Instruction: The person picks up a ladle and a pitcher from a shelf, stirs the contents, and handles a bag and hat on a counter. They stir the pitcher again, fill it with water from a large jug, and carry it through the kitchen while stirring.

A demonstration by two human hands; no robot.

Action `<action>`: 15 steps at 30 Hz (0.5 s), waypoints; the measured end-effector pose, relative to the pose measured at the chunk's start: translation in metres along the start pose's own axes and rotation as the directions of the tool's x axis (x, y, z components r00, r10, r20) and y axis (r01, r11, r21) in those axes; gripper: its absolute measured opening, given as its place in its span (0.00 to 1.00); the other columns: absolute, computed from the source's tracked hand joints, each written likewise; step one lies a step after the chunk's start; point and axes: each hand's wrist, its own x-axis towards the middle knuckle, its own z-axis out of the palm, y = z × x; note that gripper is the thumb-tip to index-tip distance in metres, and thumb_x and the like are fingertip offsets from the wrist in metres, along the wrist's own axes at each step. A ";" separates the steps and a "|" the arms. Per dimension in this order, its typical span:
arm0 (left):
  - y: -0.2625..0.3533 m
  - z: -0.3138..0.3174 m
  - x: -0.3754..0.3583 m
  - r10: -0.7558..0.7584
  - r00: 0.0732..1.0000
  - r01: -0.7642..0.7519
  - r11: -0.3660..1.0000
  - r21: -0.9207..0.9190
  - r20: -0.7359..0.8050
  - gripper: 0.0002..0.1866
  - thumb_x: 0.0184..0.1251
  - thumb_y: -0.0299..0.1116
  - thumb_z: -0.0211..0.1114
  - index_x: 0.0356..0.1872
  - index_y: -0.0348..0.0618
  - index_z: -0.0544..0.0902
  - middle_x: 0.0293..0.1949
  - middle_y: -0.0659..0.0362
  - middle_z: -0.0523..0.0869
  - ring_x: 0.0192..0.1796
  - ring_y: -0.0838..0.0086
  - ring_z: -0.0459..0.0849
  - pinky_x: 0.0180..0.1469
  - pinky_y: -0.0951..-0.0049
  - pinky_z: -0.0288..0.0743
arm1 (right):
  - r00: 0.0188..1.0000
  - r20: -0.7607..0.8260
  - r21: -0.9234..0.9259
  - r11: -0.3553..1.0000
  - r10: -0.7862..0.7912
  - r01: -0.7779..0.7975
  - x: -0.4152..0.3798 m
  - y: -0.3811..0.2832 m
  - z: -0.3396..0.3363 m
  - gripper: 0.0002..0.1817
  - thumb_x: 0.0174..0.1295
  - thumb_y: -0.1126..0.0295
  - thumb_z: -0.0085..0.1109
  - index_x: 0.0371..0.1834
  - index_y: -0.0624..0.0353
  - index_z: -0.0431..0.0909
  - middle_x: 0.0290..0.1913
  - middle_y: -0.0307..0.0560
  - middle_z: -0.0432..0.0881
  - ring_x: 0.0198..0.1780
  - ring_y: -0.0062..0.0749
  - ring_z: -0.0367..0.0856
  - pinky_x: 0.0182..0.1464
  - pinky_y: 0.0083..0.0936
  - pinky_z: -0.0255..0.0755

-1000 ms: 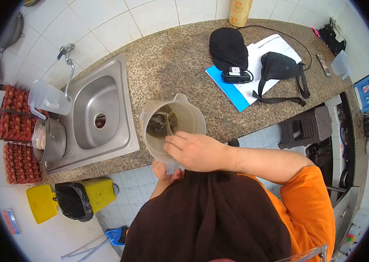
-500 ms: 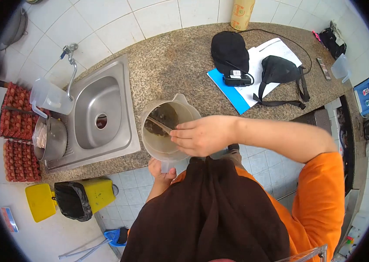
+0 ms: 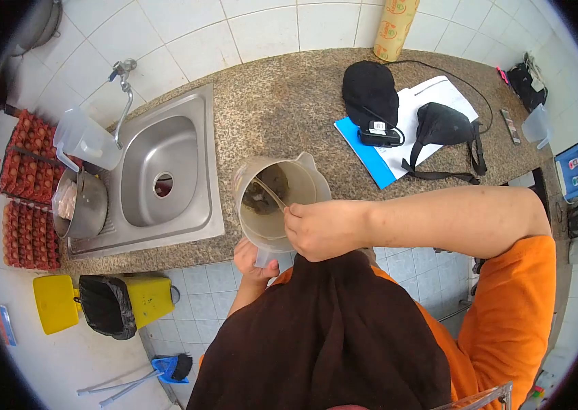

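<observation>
A translucent plastic measuring jug (image 3: 308, 179) is at the counter's front edge, its mouth tipped towards me and its spout at the back. Dark, murky contents (image 3: 262, 199) lie at its bottom. My left hand (image 3: 252, 264) is closed around the jug's handle at the front. Over the rim, my right hand (image 3: 324, 229) grips the end of a spoon (image 3: 268, 192) that slants down into the dark contents. The spoon's bowl is hidden in them.
A steel sink (image 3: 159, 171) lies left of the jug, with a pot (image 3: 89, 210), another plastic jug (image 3: 91, 140) and egg trays (image 3: 29, 236) beyond. A black cap (image 3: 369, 89), papers (image 3: 447, 96) and a black pouch (image 3: 443, 124) lie right. Below stands a yellow bin (image 3: 151, 301).
The right hand has turned and shifted slightly, with its fingers now curled tighter around the spoon. The whole scene sits a little differently as the camera has moved.
</observation>
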 end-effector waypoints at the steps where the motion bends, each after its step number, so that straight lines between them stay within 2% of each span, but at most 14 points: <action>1: 0.000 0.000 0.002 -0.007 1.000 0.007 1.000 -0.006 -0.015 0.22 0.56 0.50 0.59 0.27 0.37 0.75 0.22 0.54 0.79 0.23 0.60 0.78 0.27 0.67 0.72 | 1.000 0.019 0.049 0.999 -0.003 0.002 0.000 0.002 -0.001 0.14 0.47 0.67 0.51 0.29 0.65 0.80 0.36 0.48 0.81 0.43 0.39 0.78 0.50 0.27 0.69; 5: -0.003 0.000 0.008 -0.030 0.997 0.029 0.999 -0.020 -0.065 0.20 0.56 0.47 0.60 0.22 0.37 0.76 0.21 0.53 0.79 0.23 0.60 0.78 0.27 0.68 0.71 | 1.000 -0.006 0.126 0.992 0.012 -0.011 -0.001 0.005 0.001 0.12 0.46 0.67 0.52 0.27 0.63 0.80 0.34 0.47 0.81 0.42 0.35 0.78 0.49 0.25 0.70; 7: -0.005 -0.001 0.011 0.016 0.997 -0.017 1.000 -0.008 -0.078 0.22 0.56 0.48 0.58 0.20 0.35 0.74 0.15 0.55 0.75 0.17 0.63 0.74 0.22 0.71 0.68 | 0.999 -0.027 0.126 0.991 0.034 -0.031 -0.002 0.000 0.002 0.11 0.46 0.67 0.52 0.26 0.63 0.80 0.34 0.46 0.81 0.42 0.35 0.78 0.49 0.24 0.70; 9: -0.003 0.000 0.012 0.017 0.996 -0.018 1.000 -0.013 -0.083 0.22 0.56 0.48 0.58 0.20 0.35 0.74 0.15 0.55 0.75 0.17 0.63 0.73 0.22 0.71 0.67 | 0.997 -0.048 0.126 0.991 0.055 -0.049 -0.002 0.001 -0.001 0.10 0.46 0.68 0.52 0.26 0.62 0.79 0.34 0.45 0.80 0.42 0.34 0.78 0.48 0.23 0.71; 11: -0.001 0.000 0.016 0.019 0.996 -0.021 1.000 -0.021 -0.087 0.22 0.56 0.49 0.58 0.19 0.36 0.73 0.15 0.56 0.74 0.17 0.64 0.73 0.22 0.71 0.67 | 0.995 -0.017 0.246 0.965 0.094 -0.087 -0.003 0.003 -0.003 0.09 0.46 0.69 0.51 0.28 0.63 0.77 0.32 0.46 0.79 0.41 0.35 0.78 0.47 0.25 0.71; 12: 0.001 -0.001 0.020 -0.033 0.996 0.031 0.999 -0.025 -0.078 0.26 0.57 0.53 0.55 0.18 0.36 0.74 0.14 0.57 0.73 0.16 0.66 0.72 0.21 0.71 0.65 | 0.996 -0.016 0.243 0.967 0.086 -0.080 -0.004 0.004 -0.004 0.09 0.46 0.69 0.51 0.28 0.63 0.77 0.32 0.46 0.79 0.41 0.35 0.78 0.47 0.25 0.71; 13: 0.002 -0.001 0.023 -0.086 0.994 0.085 0.996 -0.029 -0.070 0.30 0.58 0.58 0.52 0.17 0.36 0.74 0.13 0.58 0.72 0.15 0.67 0.71 0.20 0.72 0.63 | 0.989 -0.026 0.367 0.921 0.147 -0.128 -0.006 0.007 -0.005 0.09 0.46 0.71 0.52 0.29 0.64 0.75 0.32 0.48 0.78 0.41 0.36 0.78 0.46 0.26 0.72; 14: 0.001 -0.002 0.026 -0.088 0.993 0.086 0.996 -0.026 -0.081 0.30 0.58 0.58 0.52 0.17 0.36 0.74 0.13 0.58 0.72 0.15 0.67 0.71 0.20 0.72 0.63 | 0.978 -0.028 0.485 0.858 0.208 -0.169 -0.007 0.009 -0.006 0.09 0.45 0.72 0.53 0.31 0.65 0.74 0.32 0.49 0.78 0.41 0.38 0.78 0.44 0.28 0.72; 15: -0.001 -0.005 0.029 -0.089 0.994 0.087 0.996 -0.031 -0.066 0.26 0.56 0.54 0.55 0.17 0.37 0.74 0.14 0.57 0.72 0.15 0.66 0.71 0.20 0.72 0.63 | 0.980 -0.026 0.481 0.862 0.195 -0.159 -0.008 0.013 -0.006 0.09 0.45 0.72 0.53 0.31 0.65 0.74 0.32 0.49 0.78 0.41 0.38 0.78 0.44 0.28 0.72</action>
